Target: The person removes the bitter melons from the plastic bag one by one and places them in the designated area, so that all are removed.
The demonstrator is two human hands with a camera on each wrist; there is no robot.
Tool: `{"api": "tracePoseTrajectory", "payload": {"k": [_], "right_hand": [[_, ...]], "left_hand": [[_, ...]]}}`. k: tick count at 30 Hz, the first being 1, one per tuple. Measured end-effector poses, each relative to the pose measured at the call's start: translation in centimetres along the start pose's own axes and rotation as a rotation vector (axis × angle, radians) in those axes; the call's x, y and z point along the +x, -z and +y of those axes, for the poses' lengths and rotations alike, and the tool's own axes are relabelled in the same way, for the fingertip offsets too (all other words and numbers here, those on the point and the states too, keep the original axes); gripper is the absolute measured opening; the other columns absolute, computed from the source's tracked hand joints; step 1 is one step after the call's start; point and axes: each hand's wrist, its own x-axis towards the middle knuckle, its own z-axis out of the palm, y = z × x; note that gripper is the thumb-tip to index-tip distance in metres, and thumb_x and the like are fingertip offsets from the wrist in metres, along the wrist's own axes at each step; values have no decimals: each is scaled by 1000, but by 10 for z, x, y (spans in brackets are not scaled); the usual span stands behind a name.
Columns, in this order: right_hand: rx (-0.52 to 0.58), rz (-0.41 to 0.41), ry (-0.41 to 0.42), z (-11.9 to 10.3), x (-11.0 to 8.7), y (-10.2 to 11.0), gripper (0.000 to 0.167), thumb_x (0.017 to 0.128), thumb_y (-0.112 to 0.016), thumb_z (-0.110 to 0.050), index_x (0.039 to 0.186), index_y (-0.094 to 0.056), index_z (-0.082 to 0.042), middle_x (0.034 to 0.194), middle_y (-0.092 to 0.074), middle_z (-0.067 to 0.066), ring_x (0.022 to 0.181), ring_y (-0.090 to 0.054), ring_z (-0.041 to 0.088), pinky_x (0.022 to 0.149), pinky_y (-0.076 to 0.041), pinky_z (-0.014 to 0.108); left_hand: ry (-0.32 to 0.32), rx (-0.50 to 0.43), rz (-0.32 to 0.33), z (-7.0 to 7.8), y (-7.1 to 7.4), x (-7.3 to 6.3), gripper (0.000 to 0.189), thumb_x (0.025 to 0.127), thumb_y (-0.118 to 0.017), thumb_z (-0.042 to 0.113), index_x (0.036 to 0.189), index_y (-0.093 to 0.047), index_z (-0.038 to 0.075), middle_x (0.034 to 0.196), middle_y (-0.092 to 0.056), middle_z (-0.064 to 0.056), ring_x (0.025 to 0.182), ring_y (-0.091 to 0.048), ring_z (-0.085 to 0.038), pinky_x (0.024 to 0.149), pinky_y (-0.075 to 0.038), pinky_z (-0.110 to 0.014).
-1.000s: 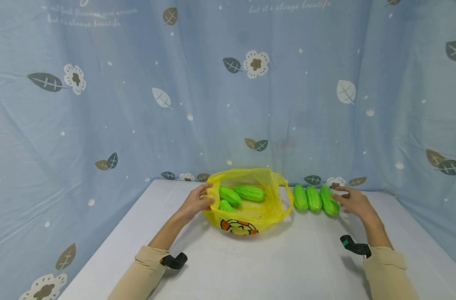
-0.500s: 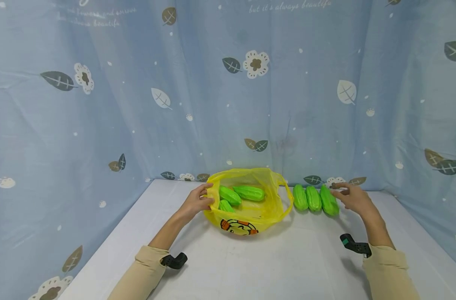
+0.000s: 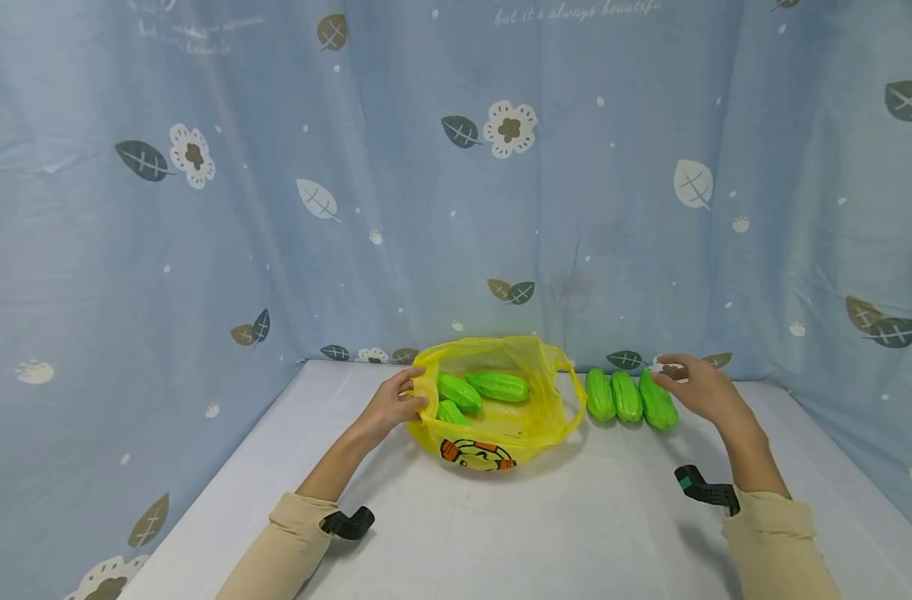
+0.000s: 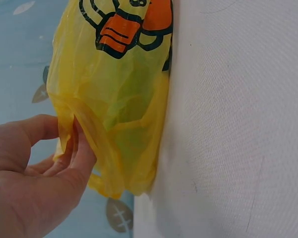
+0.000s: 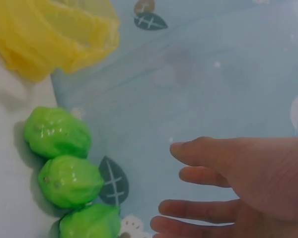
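Observation:
A yellow plastic bag [image 3: 542, 448] with a cartoon print lies with its mouth spread toward me in the head view. My left hand [image 3: 388, 402] pinches its left edge between thumb and fingers; the left wrist view shows thin film [image 4: 82, 106] gathered there. Inside are three bright green, ridged, cucumber-like vegetables [image 3: 498, 386]. To the bag's right, three more stand in a side-by-side row: one near the handle [image 3: 601, 395], a middle one [image 3: 627, 397] and a slightly tilted one [image 3: 658, 406]. Above that last one hovers my right hand [image 3: 704, 386], fingers apart, holding nothing.
A white-covered table [image 3: 553, 533] stretches in front of me. Behind and at both sides hangs a blue curtain [image 3: 426, 250] with leaf and flower prints. Black camera mounts [image 3: 348, 522] sit on both wrists.
My right hand has risen and shifted slightly left from beside the rightmost green vegetable, which stays in place. The left hand and bag hold still.

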Motion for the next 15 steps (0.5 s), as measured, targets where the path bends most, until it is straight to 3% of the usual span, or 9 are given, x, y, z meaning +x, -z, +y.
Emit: {"api": "tracePoseTrajectory", "payload": {"k": [15], "right_hand": [[-61,1,94,-40,-6,1,60,98,-55,-42,140,-48,1,127,-59,33,112,-59,50,79,-53,58]], "left_hand": [[-20,24,17,-3,-5,-5,63,92,-64,9,149,-39,14,145,-47,-19,110,-64,-25,79,-60,-33]]}}
